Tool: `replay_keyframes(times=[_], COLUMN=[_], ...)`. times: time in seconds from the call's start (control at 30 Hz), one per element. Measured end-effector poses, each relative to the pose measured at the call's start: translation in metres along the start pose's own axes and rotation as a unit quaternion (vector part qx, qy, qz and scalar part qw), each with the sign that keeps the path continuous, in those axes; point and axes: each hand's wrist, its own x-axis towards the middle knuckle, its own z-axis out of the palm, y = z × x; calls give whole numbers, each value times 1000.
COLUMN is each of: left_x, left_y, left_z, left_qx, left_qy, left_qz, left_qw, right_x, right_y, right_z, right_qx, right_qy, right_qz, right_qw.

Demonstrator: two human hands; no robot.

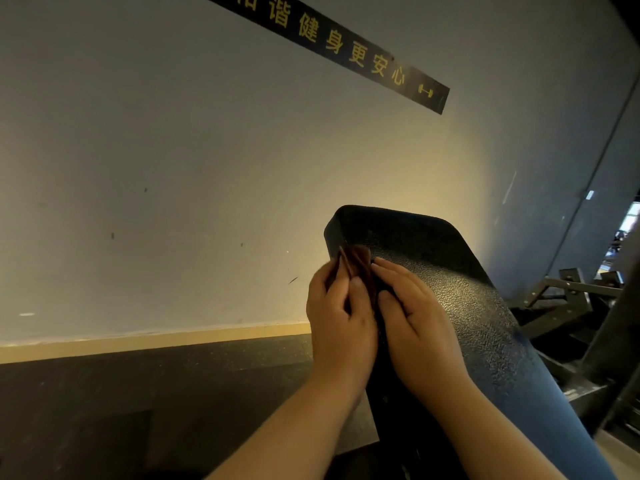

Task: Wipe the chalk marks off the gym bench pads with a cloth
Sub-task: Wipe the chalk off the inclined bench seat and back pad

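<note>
The left hand (341, 317) curls its fingers around a dark brown cloth (360, 261) and grips it. The cloth sticks up just above the left hand's fingers, against the side edge of the black bench pad (450, 278). The right hand (414, 320) is right next to the left hand. It lies flat on the pad with straight fingers, and its fingertips touch the cloth. Past both hands is a pale wall (173, 150) with a black sign (346, 46) high up. Off to the right of the right hand stands a metal frame (568, 289)
</note>
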Motion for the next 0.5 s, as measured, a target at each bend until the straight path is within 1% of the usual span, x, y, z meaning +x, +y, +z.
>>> replay_keyframes(times=[0.1, 0.17, 0.3, 0.4, 0.5], left_x=[20, 6, -25, 2, 23], left_y=[0, -3, -4, -1, -2], left_z=[4, 5, 0, 1, 2], left_qx=[4, -7, -14, -13, 9], left_qy=[16, 20, 4, -8, 6], left_qz=[-24, -25, 11, -13, -33], left_qw=[1000, 999, 1000, 1000, 999], right_x=[-1, -2, -2, -2, -3], right_y=[-1, -1, -1, 0, 1], right_z=[1, 0, 0, 0, 1], right_qx=[-1, 13, 32, 33, 26], right_qy=[0, 2, 7, 4, 5], right_qz=[0, 4, 4, 0, -6], right_qw=[1000, 1000, 999, 999, 1000])
